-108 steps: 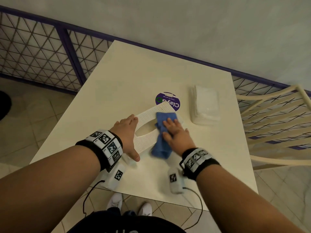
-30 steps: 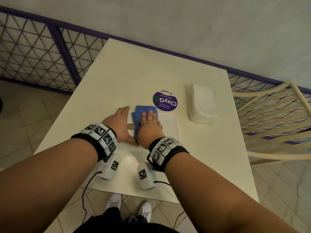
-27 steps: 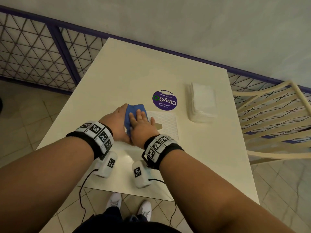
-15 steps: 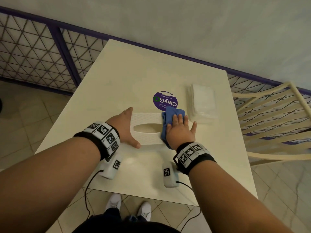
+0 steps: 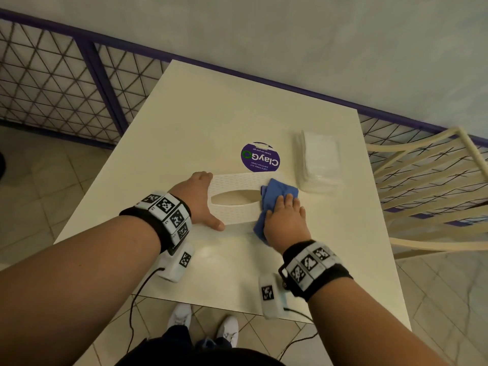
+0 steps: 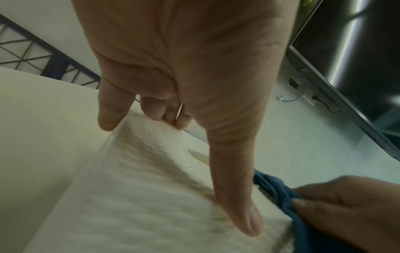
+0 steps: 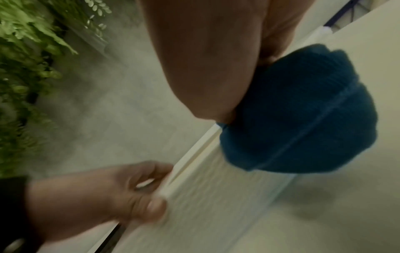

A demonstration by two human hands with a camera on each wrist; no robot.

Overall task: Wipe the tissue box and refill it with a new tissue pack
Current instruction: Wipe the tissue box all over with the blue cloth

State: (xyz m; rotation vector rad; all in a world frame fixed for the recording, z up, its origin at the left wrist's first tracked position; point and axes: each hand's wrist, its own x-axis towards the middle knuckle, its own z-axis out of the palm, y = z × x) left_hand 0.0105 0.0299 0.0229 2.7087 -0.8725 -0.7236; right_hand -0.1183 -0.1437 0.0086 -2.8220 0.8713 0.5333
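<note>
A white perforated tissue box with an empty oval slot lies flat on the cream table. My left hand grips its left end, thumb along the near side and fingers over the far edge, as the left wrist view shows on the box. My right hand holds a bunched blue cloth pressed onto the box's right end. The right wrist view shows the cloth under my palm. A new tissue pack in clear wrap lies just right of the box.
A round purple sticker is on the table behind the box. A cream slatted chair stands at the right edge. A purple mesh railing runs along the far and left sides. The table's near edge is close to my wrists.
My right hand swept the cloth from the box's left end to its right end and now sits slightly nearer me. The left hand keeps hold of the left end.
</note>
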